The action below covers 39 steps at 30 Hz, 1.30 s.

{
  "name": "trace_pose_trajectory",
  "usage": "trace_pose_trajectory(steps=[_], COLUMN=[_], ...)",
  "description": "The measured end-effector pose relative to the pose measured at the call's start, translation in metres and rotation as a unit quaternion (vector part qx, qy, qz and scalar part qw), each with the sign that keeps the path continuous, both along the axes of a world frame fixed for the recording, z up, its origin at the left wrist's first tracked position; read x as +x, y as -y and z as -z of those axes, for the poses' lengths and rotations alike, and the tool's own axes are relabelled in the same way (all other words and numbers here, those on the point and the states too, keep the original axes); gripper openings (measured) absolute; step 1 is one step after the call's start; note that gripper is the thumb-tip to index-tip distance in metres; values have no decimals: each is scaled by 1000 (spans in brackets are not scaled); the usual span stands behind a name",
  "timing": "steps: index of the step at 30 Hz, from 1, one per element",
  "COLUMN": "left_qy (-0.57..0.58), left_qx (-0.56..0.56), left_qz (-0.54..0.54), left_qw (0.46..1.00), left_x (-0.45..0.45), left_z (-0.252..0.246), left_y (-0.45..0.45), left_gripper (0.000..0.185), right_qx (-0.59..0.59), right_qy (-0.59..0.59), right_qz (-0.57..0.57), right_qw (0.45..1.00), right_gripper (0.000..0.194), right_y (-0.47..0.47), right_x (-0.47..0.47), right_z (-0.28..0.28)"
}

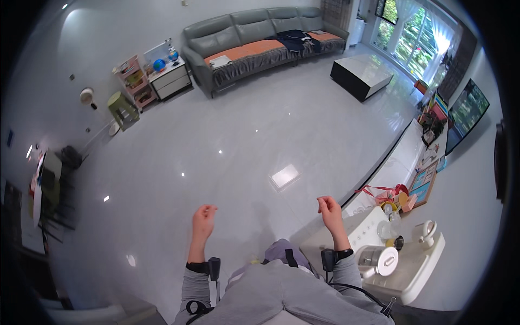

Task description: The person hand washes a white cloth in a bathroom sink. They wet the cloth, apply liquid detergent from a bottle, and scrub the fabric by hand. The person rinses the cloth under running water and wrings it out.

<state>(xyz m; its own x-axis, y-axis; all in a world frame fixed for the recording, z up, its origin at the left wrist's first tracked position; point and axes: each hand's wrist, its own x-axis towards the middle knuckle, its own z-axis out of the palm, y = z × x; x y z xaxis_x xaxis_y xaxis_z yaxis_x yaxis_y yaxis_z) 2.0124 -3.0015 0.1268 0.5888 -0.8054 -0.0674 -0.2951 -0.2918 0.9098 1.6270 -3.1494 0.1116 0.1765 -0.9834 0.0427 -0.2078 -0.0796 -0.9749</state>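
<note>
Both of my hands are held in front of me above the grey tiled floor. My left hand [204,221] is empty, its fingers loosely curled together. To the right, my right hand [330,211] is likewise curled and holds nothing. It is closest to a white appliance stand [361,231] beside me, without plainly touching it. On that stand are a clear jug with a white lid [378,261] and a white kettle-like vessel [425,233]. Each wrist wears a dark strap with a small black box, one on the left [214,268] and one on the right [328,260].
A long grey leather sofa [252,30] lines the far wall. Before the window stands a low coffee table [361,75]. A white-topped TV cabinet [396,152] runs along the right. At left are a green stool [120,106], a pink trolley [136,83] and a small drawer cabinet [170,81].
</note>
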Motion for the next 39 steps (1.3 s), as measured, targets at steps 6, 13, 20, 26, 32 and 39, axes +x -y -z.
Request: trace_pose_trajectory(steps=[6,13,20,26,32,39], left_qy=[63,28,92,36,1,115], left_qx=[-13,28,32,52,36,77], left_qz=[158,29,-75,86,266,326], left_qw=[985,999,992,994,963,935], left_x=[10,117,211,209,152,110], left_z=[13,-13,20,39,14,24], left_y=[260,479,671,944,1243,1521], left_gripper=[20,25,26,24,24,26], right_qx=[56,20,-6,26,26,159], right_qy=[-30,-5,-54,-120,-48,-34], right_qz=[116,115,-54,-1,140,223], right_qw=[991,993,997,992,989,961], right_gripper=[27,30,27,26,27,28], right_y=[160,457,712,916,1097,1309], right_x=[21,81,191,224,180,129], right_z=[34,0,1,-6,5,67])
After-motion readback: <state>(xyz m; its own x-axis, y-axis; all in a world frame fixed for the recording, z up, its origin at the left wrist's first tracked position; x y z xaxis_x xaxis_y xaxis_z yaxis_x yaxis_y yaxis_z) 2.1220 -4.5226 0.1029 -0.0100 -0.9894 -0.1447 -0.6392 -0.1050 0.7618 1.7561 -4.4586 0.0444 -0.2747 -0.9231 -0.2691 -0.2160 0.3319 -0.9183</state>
